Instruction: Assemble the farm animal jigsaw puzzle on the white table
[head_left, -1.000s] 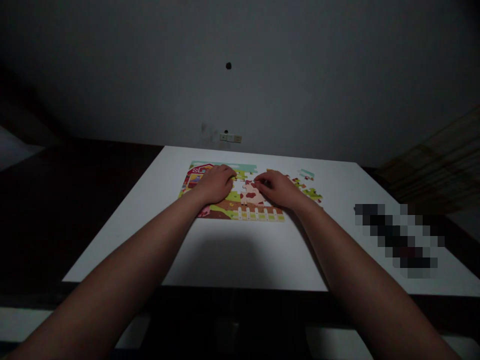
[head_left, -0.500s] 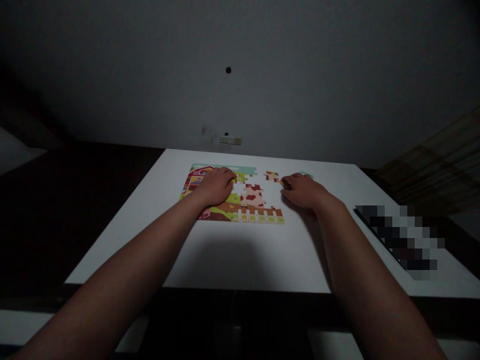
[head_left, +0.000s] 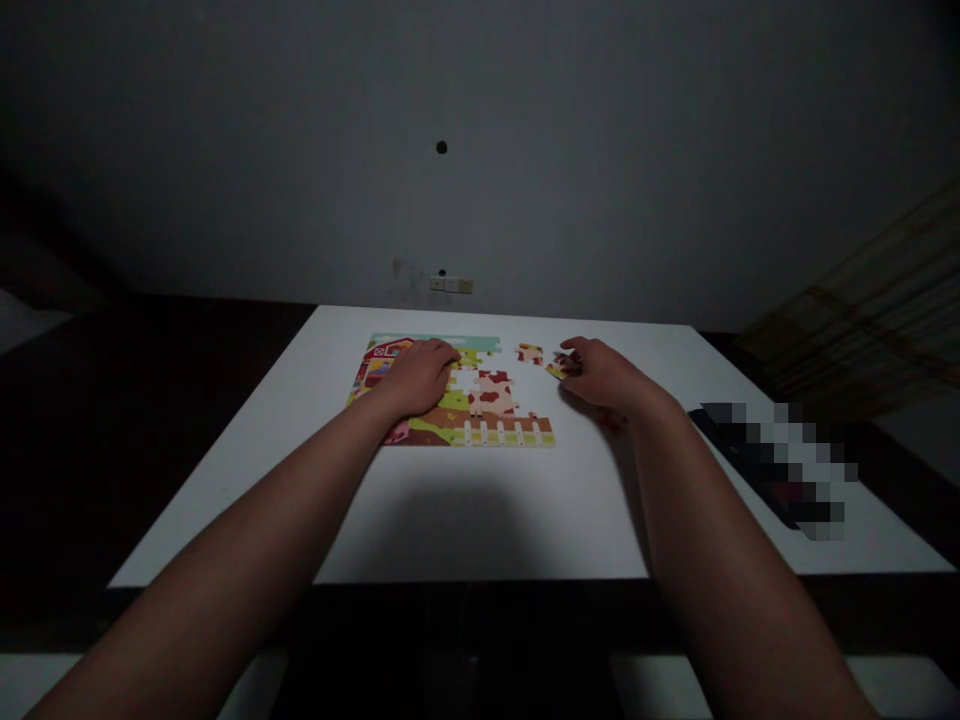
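- Here's the joined puzzle [head_left: 454, 430], lying flat on the white table [head_left: 225, 490], and the left hand [head_left: 424, 378] is laid palm-down across its middle-left part; the fingers are loosely spread on it, clenching nothing, and the weight there probably serves to keep the sheet from sliding
- Over to the right hand [head_left: 607, 372], out beyond the right side of the joined puzzle; thumb and forefinger stand parted around a yellowish piece [head_left: 556, 368], a shape that suits picking at something thin; whether they grasp it or merely frame it, one cannot tell
- A cow-patterned piece [head_left: 529, 354] lies just off the upper right of the joined puzzle, likely left apart so that it is easy to reach; a reddish piece [head_left: 611, 420] peeks from under the right wrist, farther right of the joined puzzle and mostly hidden
- And what a look to it: a red barn [head_left: 386, 352] at the upper left of the joined puzzle, pale teal sky along its top, green and brown ground, a white fence [head_left: 506, 434] along its lower right, a cream cow body [head_left: 493, 392] with brown patches above that; a white gap shows mid-sheet, and the right edge is ragged with tabs
- Well right of the joined puzzle sits a dark flat object [head_left: 757, 470], partly masked by blocks
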